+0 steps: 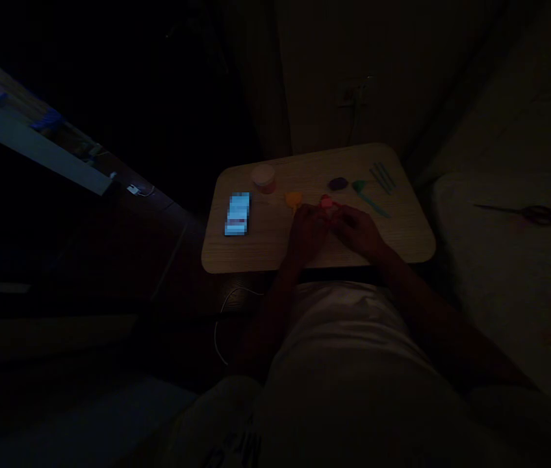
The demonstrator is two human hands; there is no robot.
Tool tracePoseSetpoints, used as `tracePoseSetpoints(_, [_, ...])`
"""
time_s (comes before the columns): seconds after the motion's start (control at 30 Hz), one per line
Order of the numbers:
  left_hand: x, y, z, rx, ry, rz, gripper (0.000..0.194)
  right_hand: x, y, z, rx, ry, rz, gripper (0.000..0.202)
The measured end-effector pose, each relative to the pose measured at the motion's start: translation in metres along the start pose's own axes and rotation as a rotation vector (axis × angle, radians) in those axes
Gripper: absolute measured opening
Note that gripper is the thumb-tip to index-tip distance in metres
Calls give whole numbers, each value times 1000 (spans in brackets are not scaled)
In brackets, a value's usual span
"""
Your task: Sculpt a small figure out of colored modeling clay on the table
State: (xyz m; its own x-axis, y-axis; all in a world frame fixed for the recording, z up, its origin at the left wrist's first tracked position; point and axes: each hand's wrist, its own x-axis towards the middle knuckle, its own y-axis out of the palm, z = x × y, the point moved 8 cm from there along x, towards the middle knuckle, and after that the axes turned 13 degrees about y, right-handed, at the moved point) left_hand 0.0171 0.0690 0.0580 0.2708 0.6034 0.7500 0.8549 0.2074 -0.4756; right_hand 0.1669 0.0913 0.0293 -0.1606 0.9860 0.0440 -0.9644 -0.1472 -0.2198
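In dim light, a small red piece with a red, partly hidden shape below it lies between my hands over the wooden table. My left hand has its fingers curled against the red shape's left side. From the right, my right hand meets it with fingers pressed together at its edge. An orange piece sits just beyond my left hand. Beyond my right hand are a dark purple lump and a green piece with a long stem.
A lit phone lies at the table's left, with a round tub behind it. Several thin green sticks are at the back right. Scissors rest on a pale surface at the right. A white cable hangs below the table.
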Motion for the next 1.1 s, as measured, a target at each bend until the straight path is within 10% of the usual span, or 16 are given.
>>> tracePoseSetpoints(1.1, [-3, -3, 5, -12, -51, -53, 26, -1, 1, 5, 72, -24, 15, 26])
